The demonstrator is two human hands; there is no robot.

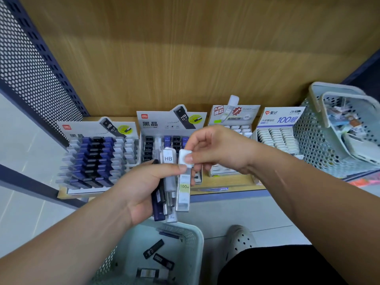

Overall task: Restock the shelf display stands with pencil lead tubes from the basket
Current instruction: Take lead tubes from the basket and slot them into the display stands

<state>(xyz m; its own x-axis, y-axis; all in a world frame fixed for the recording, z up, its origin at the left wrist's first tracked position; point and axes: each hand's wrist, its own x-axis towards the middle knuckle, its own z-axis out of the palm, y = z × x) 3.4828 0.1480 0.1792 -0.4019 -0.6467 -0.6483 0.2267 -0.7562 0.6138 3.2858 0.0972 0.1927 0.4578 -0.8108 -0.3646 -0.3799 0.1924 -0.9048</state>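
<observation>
My left hand [144, 188] is gripping a bundle of lead tubes [164, 200], fingers curled round them. My right hand [213, 149] is pinching the white cap of one clear tube [183, 190] at the bundle's right edge, so both hands are working close together. The tubes are standing upright in my grip, long axes running away from me, caps pointing up toward the shelf [226, 184]. The clear tube is showing "100" on a yellow-green label. Its neighbour is wearing a white cap [168, 158] reading "HB", and a dark blue tube [157, 208] is sitting at the bundle's left.

Below my hands, the basket [193, 243] is holding a few loose black tubes [153, 248] lying flat at mixed angles.

Behind my hands, four display stands are lining the shelf. The left stand [96, 159] and the second stand [170, 124] are both showing a red "deli" logo and "HB 0.7". The third stand [234, 118] is holding white-capped tubes. The fourth stand [277, 120] is reading "2B" and "100". A second basket [308, 140] is standing at the shelf's right end.
</observation>
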